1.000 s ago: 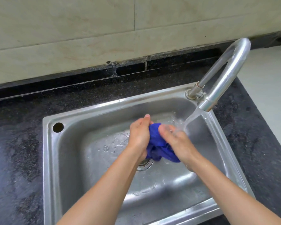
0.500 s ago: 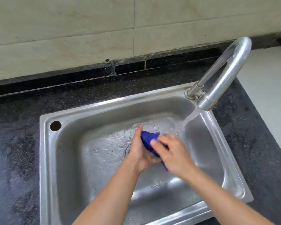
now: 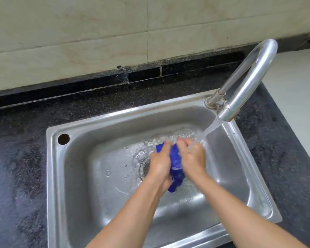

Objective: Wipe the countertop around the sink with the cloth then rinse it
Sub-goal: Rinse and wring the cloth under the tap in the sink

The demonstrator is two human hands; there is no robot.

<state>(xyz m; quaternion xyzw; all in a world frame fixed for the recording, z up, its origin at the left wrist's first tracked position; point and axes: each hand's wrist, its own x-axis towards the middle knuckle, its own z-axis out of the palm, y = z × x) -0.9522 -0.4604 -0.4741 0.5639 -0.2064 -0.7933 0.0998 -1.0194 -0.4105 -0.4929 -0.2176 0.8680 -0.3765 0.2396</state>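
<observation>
Over the steel sink [image 3: 75,176], both hands, left hand [image 3: 160,164] and right hand [image 3: 192,158], grip the bunched blue cloth [image 3: 176,167] between them just beside the faucet [image 3: 243,83] stream, so I reckon shifting it squarely under the water and squeezing repeatedly would rinse it best.

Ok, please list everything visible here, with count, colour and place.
cloth: one, blue, bunched between both hands, over the basin
sink: one, steel, set in the countertop
tap: one, steel, sink's back right corner, running
water stream: one, clear, tap to right hand
drain: one, steel, basin floor, partly hidden
hole: one, dark, sink rim, back left
countertop: one, black speckled, around the sink
wall tiles: several, beige, behind the countertop
left hand: one, gripping the cloth
right hand: one, gripping the cloth
</observation>
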